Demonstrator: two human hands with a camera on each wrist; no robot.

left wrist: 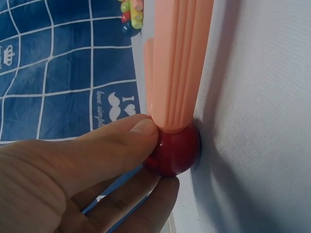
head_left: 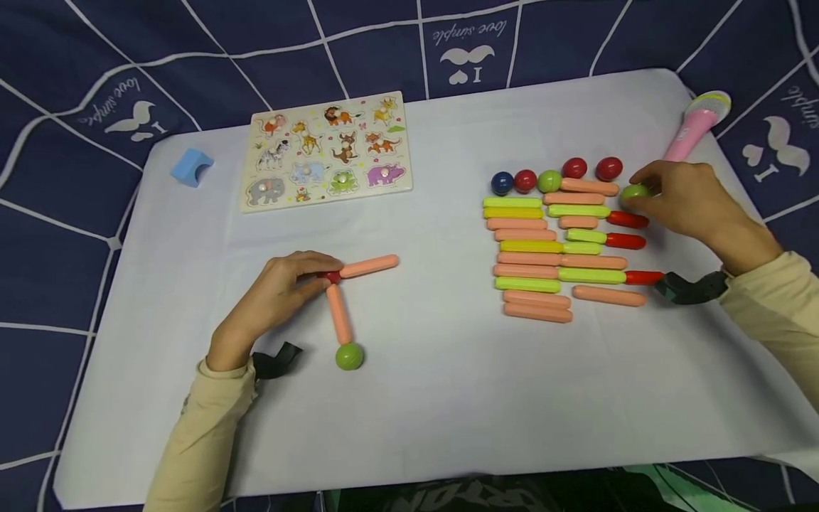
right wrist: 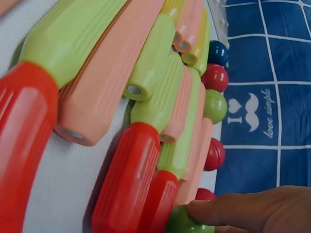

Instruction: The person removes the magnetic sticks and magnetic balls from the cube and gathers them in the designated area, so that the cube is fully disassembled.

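My left hand (head_left: 281,291) pinches a dark red ball (left wrist: 174,151) between thumb and fingers, close on the white table. Two ribbed peach rods (head_left: 369,266) meet that ball, one pointing right, the other toward the front edge. At the front rod's far end sits a green ball (head_left: 349,356). Over at the right, my right hand (head_left: 687,203) grips another green ball (right wrist: 187,221), partly hidden by its fingers. This one is beside the right end of rows of green, yellow, peach and red rods (head_left: 563,247), whose end faces show small metal discs.
Behind the rods stand a blue ball (head_left: 502,183) and several red and green balls. A pink toy microphone (head_left: 697,124) lies at the back right corner. An animal peg puzzle board (head_left: 326,153) and a light blue arch block (head_left: 191,167) lie at the back left.
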